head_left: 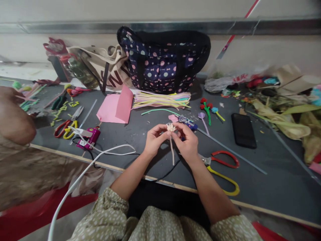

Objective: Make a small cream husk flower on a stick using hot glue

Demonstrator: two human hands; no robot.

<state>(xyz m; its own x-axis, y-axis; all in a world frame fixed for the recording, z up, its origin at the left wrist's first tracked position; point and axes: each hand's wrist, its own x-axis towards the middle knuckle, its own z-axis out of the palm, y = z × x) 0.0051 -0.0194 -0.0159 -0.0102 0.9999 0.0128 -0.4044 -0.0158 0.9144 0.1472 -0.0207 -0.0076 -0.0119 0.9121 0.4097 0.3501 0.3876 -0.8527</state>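
Note:
Between my two hands is a small cream pipe-cleaner flower (171, 127) with its pale stem (172, 152) hanging down. My left hand (157, 136) pinches it from the left, thumb and fingertips closed at the base of the petals. From the other side my right hand (187, 139) grips the same flower with thumb and fingers. Just beyond the hands lies a blue glue gun (192, 126), partly hidden by my right fingers. A clear glue stick (230, 150) runs from it to the right. Red-and-yellow scissors (225, 161) lie beside my right forearm.
Behind lie a bundle of pipe cleaners (163, 100), pink folded paper (111, 108) and a dark patterned bag (163, 63). Finished pipe-cleaner flowers (207, 108) and a phone (243, 130) are right. Left are a purple glue gun (90, 138), scissors (69, 125), a white cable (82, 179) and another person's arm (16, 117).

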